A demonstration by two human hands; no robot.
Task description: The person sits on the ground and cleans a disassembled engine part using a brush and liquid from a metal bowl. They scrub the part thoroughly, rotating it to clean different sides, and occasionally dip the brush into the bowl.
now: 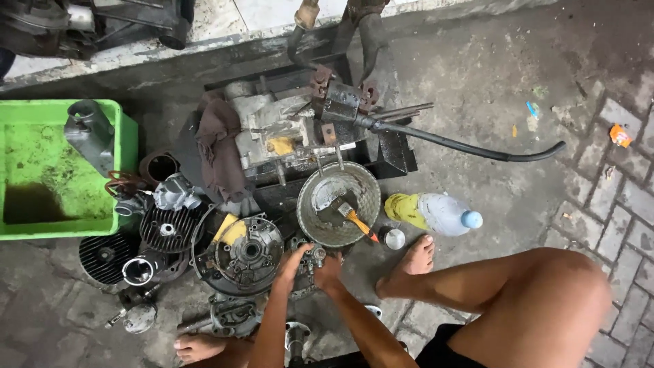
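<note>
- A small metal engine part (310,257) sits on the ground just below the round metal bowl (338,203).
- The left hand (291,267) and the right hand (330,271) both close their fingers on it.
- A brush (354,219) with an orange handle lies in the bowl.
- A round engine cover (246,253) lies just left; a plastic bottle (446,214) lies to the right.
</note>
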